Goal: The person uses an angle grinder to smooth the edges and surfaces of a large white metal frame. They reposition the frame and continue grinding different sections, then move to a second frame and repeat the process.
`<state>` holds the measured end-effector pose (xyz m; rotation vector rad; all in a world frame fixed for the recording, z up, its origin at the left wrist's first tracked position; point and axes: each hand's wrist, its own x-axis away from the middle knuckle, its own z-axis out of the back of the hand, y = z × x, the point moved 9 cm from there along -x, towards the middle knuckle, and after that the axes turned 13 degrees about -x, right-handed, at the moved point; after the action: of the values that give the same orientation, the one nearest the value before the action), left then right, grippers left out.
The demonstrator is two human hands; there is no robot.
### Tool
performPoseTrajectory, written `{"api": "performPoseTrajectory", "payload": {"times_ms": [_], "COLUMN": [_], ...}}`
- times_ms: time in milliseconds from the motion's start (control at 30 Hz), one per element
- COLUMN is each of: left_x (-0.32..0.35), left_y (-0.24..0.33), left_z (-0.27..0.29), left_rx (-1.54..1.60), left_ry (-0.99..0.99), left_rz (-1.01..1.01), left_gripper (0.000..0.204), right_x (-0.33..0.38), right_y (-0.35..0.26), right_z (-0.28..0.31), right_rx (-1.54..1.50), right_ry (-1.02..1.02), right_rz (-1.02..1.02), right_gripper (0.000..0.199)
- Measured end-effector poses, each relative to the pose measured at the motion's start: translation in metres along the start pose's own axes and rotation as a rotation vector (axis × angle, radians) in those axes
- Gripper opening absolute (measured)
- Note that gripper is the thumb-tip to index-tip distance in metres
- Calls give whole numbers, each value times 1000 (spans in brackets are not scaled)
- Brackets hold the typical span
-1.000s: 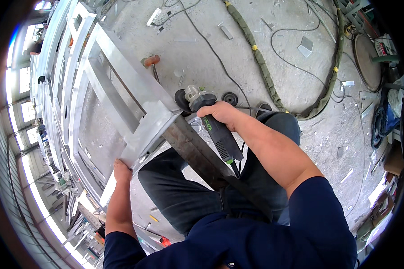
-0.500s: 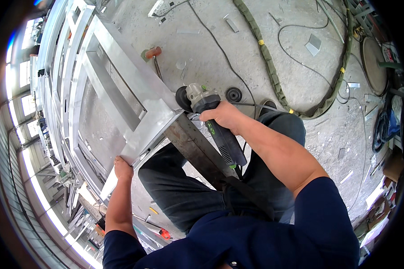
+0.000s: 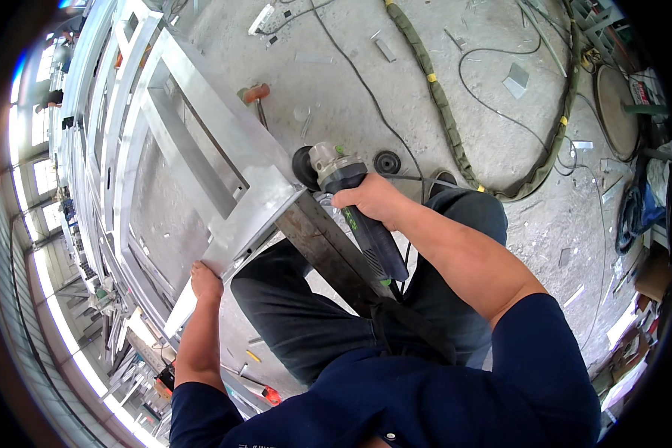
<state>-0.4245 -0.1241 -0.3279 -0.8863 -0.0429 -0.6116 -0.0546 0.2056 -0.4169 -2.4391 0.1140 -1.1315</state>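
Clamping grinder: right grip, near frame corner; left grip clamped on frame edge; floor rightward.

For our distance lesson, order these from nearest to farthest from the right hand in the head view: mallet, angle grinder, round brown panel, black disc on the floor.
1. Angle grinder, in the right hand.
2. Black disc, just beyond.
3. Mallet, upper left.
4. Round brown panel, far right.
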Motion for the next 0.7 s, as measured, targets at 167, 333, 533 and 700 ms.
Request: {"api": "performPoseTrajectory", "payload": {"times_ms": [167, 333, 533, 700], "left_x": [-2, 0, -4, -3], "left_y": [-2, 2, -11, 0], "left_z": [-3, -1, -15, -4], "left_rx": [28, 21, 17, 20], "left_ry": [-51, -56, -43, 4], "left_rz": [25, 18, 28, -7], "left_gripper": [43, 42, 52, 40], "right_x": [1, 5, 10, 8], "right_y": [-1, -2, -2, -1], "right_z": [1, -5, -13, -5], "right_rx": [46, -2, -34, 22], "right_ry": [51, 27, -19, 27], "right_rz": [-2, 10, 15, -12], "right_gripper": [33, 32, 32, 32]}}
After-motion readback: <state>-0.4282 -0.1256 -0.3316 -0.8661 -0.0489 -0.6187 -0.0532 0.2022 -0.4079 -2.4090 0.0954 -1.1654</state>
